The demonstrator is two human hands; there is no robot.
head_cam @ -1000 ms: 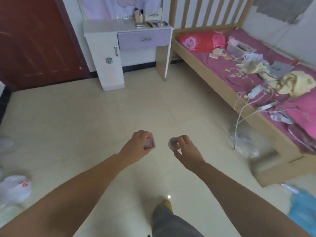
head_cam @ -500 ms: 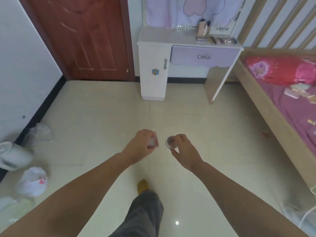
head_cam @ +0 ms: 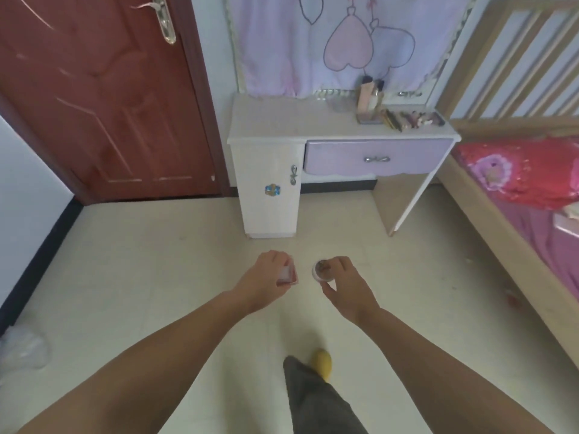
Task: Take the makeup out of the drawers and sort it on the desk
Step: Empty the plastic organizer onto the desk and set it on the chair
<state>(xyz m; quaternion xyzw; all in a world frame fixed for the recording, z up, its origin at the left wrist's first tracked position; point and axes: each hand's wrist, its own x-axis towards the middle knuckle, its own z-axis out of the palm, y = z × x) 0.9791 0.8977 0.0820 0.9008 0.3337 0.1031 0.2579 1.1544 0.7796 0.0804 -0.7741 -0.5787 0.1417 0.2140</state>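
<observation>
Facing desk (head_cam: 282,133), open floor (head_cam: 156,261) between

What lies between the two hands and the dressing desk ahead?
Only bare floor tile, in the head view, separates the left hand and right hand from the desk.

View: swung away from the bed (head_cam: 517,220) and onto the worktop (head_cam: 313,126), which is now seen square ahead and nearer than a second ago.
Door (head_cam: 94,98): brought further into view, its handle now shown.
Bed clutter: carried out of view at the right edge.
Floor bags: only one (head_cam: 23,347) is left in view at the left.
Leg (head_cam: 313,399): now placed right of centre, the yellow shoe (head_cam: 321,362) ahead.
</observation>
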